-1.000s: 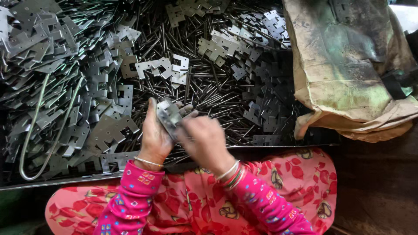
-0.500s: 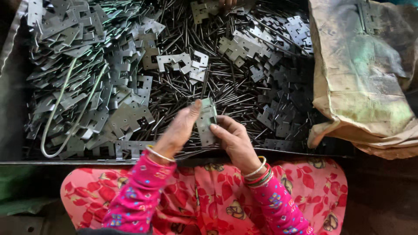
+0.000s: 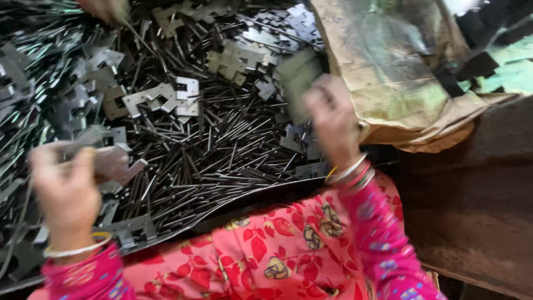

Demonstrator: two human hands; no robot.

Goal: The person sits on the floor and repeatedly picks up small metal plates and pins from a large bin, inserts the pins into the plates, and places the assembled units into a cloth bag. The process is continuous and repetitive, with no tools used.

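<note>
Head view, blurred by motion. At far left the left hand is seen raised over the tray, fingers curled closed around a flat grey plate, which sticks out to the right of the fingers; a white bangle is worn at the wrist. Below and around that hand, more cut plates lie at the tray's near rim. The tray's middle is filled with a heap of thin dark pins, with pale notched plates resting on top. At the top edge another person's hand is partly visible, too blurred for its grip to be told. Right of centre the right hand is held up, fingers closed on a greenish-grey plate that is smeared by motion; red and white bangles are worn at that wrist. Just beside this hand, to the right, a crumpled brown sack is seen, overlapping the tray's right end. Along the bottom, pink flowered sleeves and lap are visible. At far right a dark brown surface is seen.
</note>
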